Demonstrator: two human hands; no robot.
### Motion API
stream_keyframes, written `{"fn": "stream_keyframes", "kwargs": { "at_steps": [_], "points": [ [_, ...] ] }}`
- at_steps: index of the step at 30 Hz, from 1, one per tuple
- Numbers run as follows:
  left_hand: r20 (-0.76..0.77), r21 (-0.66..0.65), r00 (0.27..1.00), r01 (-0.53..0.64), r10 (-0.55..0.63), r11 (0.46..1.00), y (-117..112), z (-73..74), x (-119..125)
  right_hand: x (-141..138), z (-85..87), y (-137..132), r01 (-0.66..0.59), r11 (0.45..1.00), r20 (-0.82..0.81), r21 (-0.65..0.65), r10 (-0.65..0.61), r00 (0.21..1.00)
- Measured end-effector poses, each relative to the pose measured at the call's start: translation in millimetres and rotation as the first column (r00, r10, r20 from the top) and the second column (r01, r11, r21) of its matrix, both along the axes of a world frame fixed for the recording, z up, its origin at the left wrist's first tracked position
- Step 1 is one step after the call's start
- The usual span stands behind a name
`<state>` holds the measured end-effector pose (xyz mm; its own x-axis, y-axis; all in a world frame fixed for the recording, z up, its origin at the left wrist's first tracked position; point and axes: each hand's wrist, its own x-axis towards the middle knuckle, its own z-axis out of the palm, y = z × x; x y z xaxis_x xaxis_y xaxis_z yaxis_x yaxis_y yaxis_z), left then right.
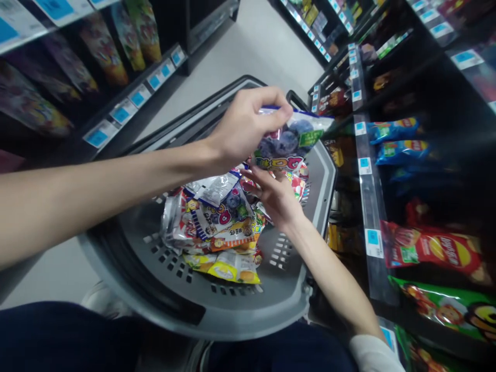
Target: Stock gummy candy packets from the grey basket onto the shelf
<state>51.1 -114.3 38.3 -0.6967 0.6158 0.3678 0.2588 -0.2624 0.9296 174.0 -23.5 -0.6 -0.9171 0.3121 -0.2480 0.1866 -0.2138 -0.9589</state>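
A gummy candy bag [284, 144] printed with blueberries is held up over the grey shopping basket [248, 315]. My left hand [251, 121] pinches its top edge between thumb and fingers. Just below the bag, my right hand [277, 199] has its fingers stretched out and apart, close to the bag's lower edge; whether they touch it I cannot tell. Several more candy bags lie piled in the basket. Among them are a blueberry bag [228, 209], a silvery bag lying back side up [215, 187] and a yellow bag [225, 266] nearest me.
Store shelves stand on both sides. On the right are red chip bags [437, 248], blue packets [403, 150] and a green snack bag [445, 307]. Upright snack bags [103, 49] line the left shelf. Pale floor [263, 41] shows beyond the basket. My legs are under its near rim.
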Motion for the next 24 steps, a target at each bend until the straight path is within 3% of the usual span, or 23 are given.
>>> {"fn": "stream_keyframes", "kwargs": {
  "at_steps": [4,6,11,15,19,24],
  "points": [
    [0.203,-0.057,0.979,-0.021,0.032,0.998,2.9,-2.0,1.3,0.5,4.4,-0.8,0.119,0.992,-0.034,-0.042,-0.121,0.992],
    [0.258,-0.061,0.963,-0.067,0.08,0.996,3.7,-2.9,1.1,1.3,4.5,-1.5,0.107,0.994,-0.004,-0.013,-0.107,0.994],
    [0.403,0.102,0.903,-0.206,0.149,0.973,6.3,-5.3,-4.5,3.3,2.2,-3.2,0.036,0.999,0.045,-0.026,-0.035,0.998],
    [0.475,0.118,0.847,-0.33,0.239,0.937,8.6,-5.9,-8.5,3.4,3.1,-2.5,0.035,0.999,0.067,-0.015,-0.034,0.997],
    [0.568,0.144,0.782,-0.402,0.257,0.904,9.5,-7.9,-10.6,2.0,4.9,-1.3,0.072,0.997,0.076,0.014,-0.073,0.994],
    [0.528,0.169,0.804,-0.417,0.276,0.893,8.5,-12.0,-13.4,1.7,5.2,-1.1,0.066,0.997,0.105,0.042,-0.07,0.992]
  ]
}}
